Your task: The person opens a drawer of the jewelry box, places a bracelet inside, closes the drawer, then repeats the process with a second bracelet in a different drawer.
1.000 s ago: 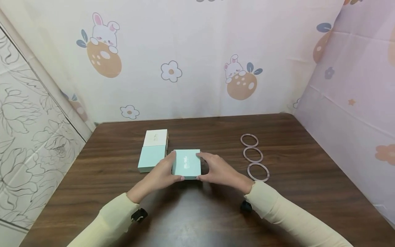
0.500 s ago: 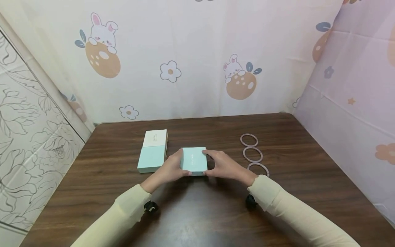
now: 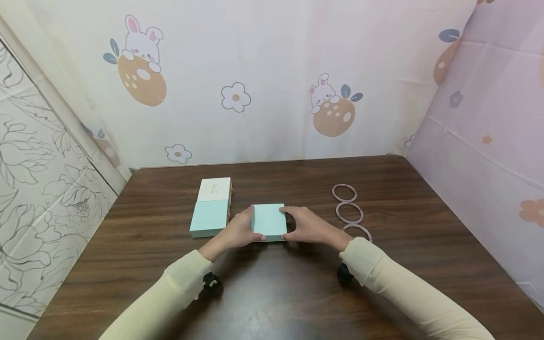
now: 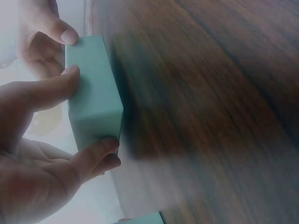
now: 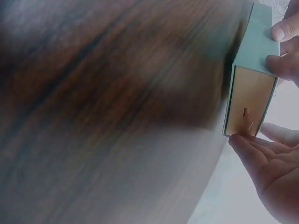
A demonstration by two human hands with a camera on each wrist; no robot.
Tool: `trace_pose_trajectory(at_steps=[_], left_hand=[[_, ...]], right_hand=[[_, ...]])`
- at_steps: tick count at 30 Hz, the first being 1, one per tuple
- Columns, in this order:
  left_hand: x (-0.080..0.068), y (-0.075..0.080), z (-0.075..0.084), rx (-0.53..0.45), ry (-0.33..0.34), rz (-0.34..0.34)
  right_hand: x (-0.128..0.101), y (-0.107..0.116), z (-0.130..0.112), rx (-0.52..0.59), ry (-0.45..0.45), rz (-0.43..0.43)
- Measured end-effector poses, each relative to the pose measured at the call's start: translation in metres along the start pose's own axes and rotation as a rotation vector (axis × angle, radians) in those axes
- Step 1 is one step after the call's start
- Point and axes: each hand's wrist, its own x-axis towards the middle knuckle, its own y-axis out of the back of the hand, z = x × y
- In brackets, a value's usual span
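In the head view, a small mint-green box point(image 3: 269, 221) sits low at the middle of the table between both hands. My left hand point(image 3: 238, 229) holds its left side, thumb at the near edge and fingers around the far side. On the opposite side my right hand point(image 3: 308, 225) grips it the same way. The right wrist view shows the end of the box point(image 5: 252, 100) as a cream panel with a small slot and a thin pale strand, framed by the green sleeve. A plain green end of the box point(image 4: 96, 123) appears in the left wrist view.
Left of the hands lie a second mint-green box point(image 3: 210, 216) and a white box point(image 3: 214, 189) with gold lettering, touching end to end. Several mauve rings point(image 3: 350, 213) form a column at right, the nearest partly behind the right wrist. A printed curtain point(image 3: 272, 94) hangs behind the table.
Both hands have carried the box a little to the right, mostly in the first half second; since then it has barely moved. Lettering seen earlier on its top no longer shows.
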Motion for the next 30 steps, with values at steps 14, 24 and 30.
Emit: trace_pose_trajectory(at_steps=[14, 24, 30], left_hand=[[0.003, -0.005, -0.004, 0.000, -0.004, -0.030], [0.001, 0.002, -0.007, 0.000, 0.005, -0.119], [0.003, 0.007, -0.006, 0.043, 0.010, -0.153]], right_hand=[[-0.002, 0.000, 0.002, -0.003, -0.031, -0.031], [-0.004, 0.005, 0.005, 0.059, -0.032, -0.089], [-0.004, 0.005, 0.008, 0.216, -0.139, -0.002]])
